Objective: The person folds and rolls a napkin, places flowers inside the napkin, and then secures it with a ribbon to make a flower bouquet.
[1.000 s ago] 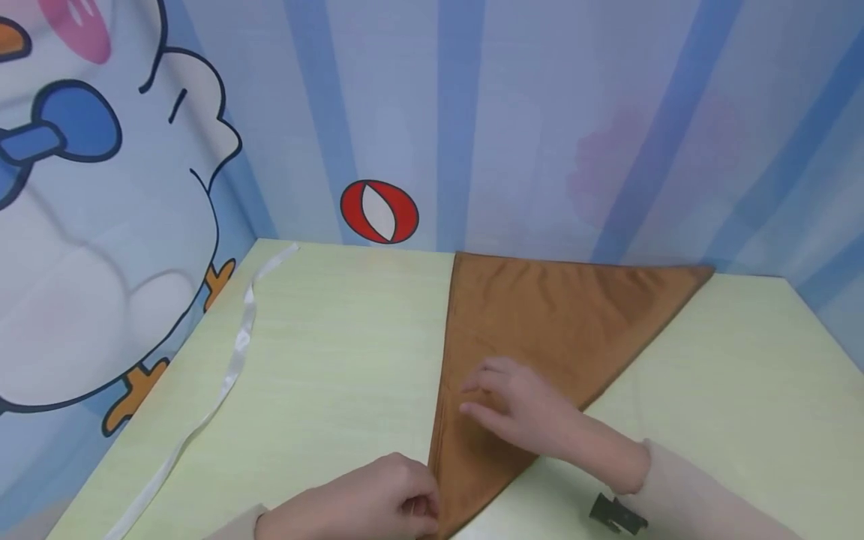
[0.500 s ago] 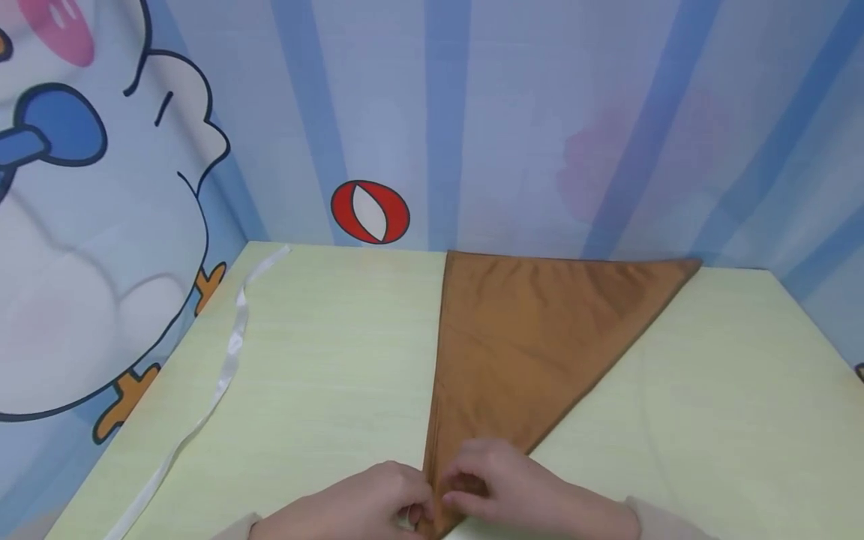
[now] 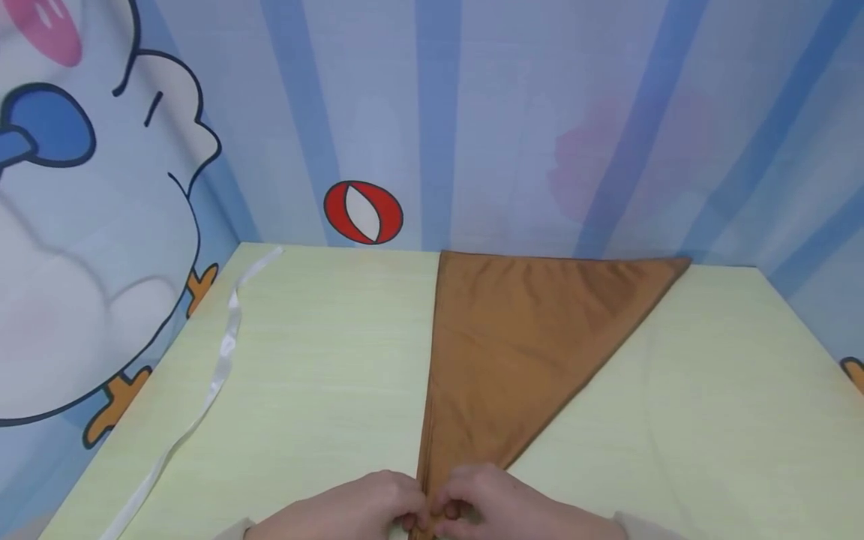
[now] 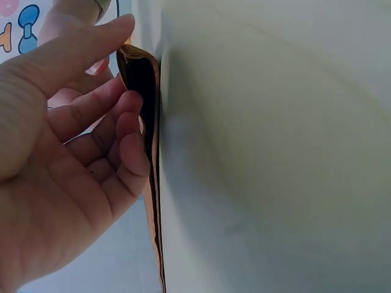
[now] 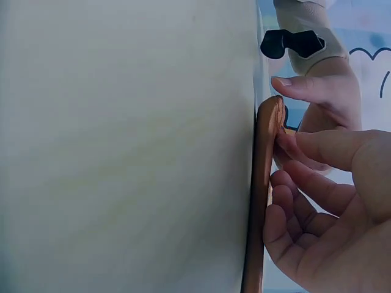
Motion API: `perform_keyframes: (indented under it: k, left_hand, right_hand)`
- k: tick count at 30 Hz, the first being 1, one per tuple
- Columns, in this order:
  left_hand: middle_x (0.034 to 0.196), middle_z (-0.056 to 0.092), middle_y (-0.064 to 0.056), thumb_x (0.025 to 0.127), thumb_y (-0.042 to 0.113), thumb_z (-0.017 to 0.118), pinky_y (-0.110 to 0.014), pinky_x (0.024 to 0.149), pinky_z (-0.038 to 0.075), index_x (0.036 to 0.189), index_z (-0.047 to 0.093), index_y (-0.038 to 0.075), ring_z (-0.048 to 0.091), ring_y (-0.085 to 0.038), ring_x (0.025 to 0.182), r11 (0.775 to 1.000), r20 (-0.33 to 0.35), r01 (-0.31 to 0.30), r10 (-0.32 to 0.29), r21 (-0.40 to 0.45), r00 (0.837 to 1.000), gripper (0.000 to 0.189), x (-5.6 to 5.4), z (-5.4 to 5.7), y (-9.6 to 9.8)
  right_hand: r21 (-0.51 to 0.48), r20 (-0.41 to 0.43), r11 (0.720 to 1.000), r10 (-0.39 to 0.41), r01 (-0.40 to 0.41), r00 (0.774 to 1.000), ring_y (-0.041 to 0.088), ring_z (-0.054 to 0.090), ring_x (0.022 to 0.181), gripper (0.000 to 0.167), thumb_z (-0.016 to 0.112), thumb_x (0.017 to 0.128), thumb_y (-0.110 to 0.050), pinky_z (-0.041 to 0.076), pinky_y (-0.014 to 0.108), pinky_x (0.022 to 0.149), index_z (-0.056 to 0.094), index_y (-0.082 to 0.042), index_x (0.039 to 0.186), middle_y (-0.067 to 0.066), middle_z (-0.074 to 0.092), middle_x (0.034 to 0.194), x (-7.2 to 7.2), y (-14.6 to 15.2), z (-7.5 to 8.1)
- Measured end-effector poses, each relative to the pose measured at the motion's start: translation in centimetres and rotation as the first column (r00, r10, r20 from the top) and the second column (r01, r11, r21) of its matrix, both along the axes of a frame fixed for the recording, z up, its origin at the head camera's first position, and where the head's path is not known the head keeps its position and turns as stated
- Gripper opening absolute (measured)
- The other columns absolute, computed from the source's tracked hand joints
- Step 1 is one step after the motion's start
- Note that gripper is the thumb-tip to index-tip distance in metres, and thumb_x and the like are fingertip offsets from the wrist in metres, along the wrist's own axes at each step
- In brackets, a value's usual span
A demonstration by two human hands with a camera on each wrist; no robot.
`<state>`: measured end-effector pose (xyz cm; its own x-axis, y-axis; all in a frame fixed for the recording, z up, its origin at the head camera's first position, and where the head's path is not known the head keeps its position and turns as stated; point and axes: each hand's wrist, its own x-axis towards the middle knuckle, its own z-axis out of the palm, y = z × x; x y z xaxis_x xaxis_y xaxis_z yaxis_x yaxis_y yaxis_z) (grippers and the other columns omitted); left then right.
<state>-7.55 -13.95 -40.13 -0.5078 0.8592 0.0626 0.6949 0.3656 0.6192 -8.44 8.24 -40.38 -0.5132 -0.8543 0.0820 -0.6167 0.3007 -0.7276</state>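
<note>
A brown satiny cloth (image 3: 520, 337), folded into a triangle, lies with its straight edge on the left and its narrow corner towards me. At that near corner my left hand (image 3: 358, 504) pinches the cloth's left edge. My right hand (image 3: 513, 510) is right beside it, thumb and fingers drawn together on the cloth, their tips almost meeting the left hand's. In the left wrist view, the folded layers of the cloth (image 4: 153, 159) part into a dark gap near the fingertips. From the right wrist, the cloth (image 5: 263, 165) shows as a rounded fold along the curled fingers.
A white ribbon (image 3: 226, 352) runs in a loose curve along the left side of the pale green table (image 3: 324, 360). Striped blue cartoon sheets (image 3: 513, 112) stand behind and at the sides. The cloth's far edge reaches the table's back edge.
My right hand has come down and left from the middle of the cloth to its near corner, beside the left hand. The cloth keeps its triangle shape; the view has shifted slightly right.
</note>
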Motion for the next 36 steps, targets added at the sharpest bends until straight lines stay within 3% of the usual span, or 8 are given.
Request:
perform_keyframes:
  k: [3,8,13,20,25,30,36]
  left_hand:
    - [0.070,0.057,0.007,0.077,0.020,0.074,-0.005,0.062,0.037,0.087,0.071,0.009,0.043,0.010,0.067,1.000,-0.018,-0.007,0.007,0.000,1.000,0.015,0.0,-0.2,0.2]
    - [0.070,0.054,0.012,0.078,0.023,0.076,-0.008,0.063,0.040,0.088,0.072,0.010,0.043,0.010,0.067,0.995,0.065,-0.048,0.054,-0.083,0.996,0.017,0.1,-0.3,0.5]
    - [0.070,0.051,0.014,0.078,0.024,0.075,-0.008,0.062,0.040,0.088,0.072,0.010,0.041,0.010,0.066,0.989,0.072,-0.054,0.065,-0.135,0.995,0.017,0.1,-0.4,0.6]
    - [0.071,0.057,0.011,0.078,0.022,0.073,-0.007,0.065,0.040,0.087,0.073,0.008,0.044,0.010,0.068,0.992,0.037,-0.021,0.025,-0.124,0.999,0.017,-0.2,-0.6,0.6]
    - [0.077,0.060,0.017,0.083,0.017,0.070,-0.009,0.069,0.042,0.086,0.074,0.012,0.049,0.010,0.075,0.992,0.078,-0.029,0.039,-0.124,0.996,0.007,0.1,0.0,0.4]
    - [0.074,0.057,0.021,0.087,0.017,0.067,-0.012,0.066,0.043,0.080,0.071,0.018,0.049,0.008,0.071,0.989,0.129,-0.087,0.102,-0.117,0.986,0.008,0.2,0.4,0.3]
    - [0.070,0.053,0.021,0.087,0.019,0.069,-0.013,0.063,0.043,0.076,0.069,0.018,0.048,0.008,0.067,0.979,0.136,-0.150,0.169,-0.137,0.976,0.010,0.1,0.6,0.7]
  right_hand:
    - [0.009,0.019,1.000,0.001,-0.001,1.000,-0.008,0.050,0.077,0.011,0.066,0.092,-0.018,0.045,0.012,0.069,0.070,-0.009,0.097,-0.012,0.057,0.083,0.1,-0.1,-0.1]
    - [0.029,0.023,0.999,0.013,-0.013,1.000,-0.008,0.051,0.079,0.011,0.067,0.090,-0.014,0.044,0.012,0.070,0.071,-0.007,0.096,-0.009,0.060,0.084,0.3,-0.3,-0.4]
    - [0.051,0.005,0.998,0.021,-0.022,1.000,-0.009,0.051,0.079,0.012,0.067,0.090,-0.017,0.043,0.010,0.069,0.072,-0.006,0.094,-0.008,0.061,0.084,0.4,-0.5,-0.7]
    - [0.032,-0.027,0.999,0.017,-0.016,0.999,-0.010,0.049,0.076,0.013,0.067,0.090,-0.018,0.042,0.007,0.066,0.072,-0.006,0.091,-0.007,0.061,0.082,0.6,-0.8,-0.9]
    - [0.022,-0.031,1.000,-0.004,0.005,1.000,-0.010,0.048,0.074,0.012,0.066,0.090,-0.018,0.042,0.007,0.065,0.072,-0.007,0.089,-0.008,0.060,0.081,0.8,-0.8,-0.8]
    - [0.042,0.120,0.997,-0.075,0.070,0.990,-0.009,0.050,0.071,0.013,0.065,0.092,-0.020,0.045,0.012,0.063,0.070,-0.009,0.089,-0.014,0.057,0.079,1.0,-0.7,-0.5]
    - [0.041,0.317,0.987,-0.158,0.153,0.935,-0.006,0.053,0.065,0.012,0.065,0.092,-0.021,0.048,0.017,0.060,0.069,-0.011,0.085,-0.016,0.058,0.073,1.1,-0.8,-0.2]
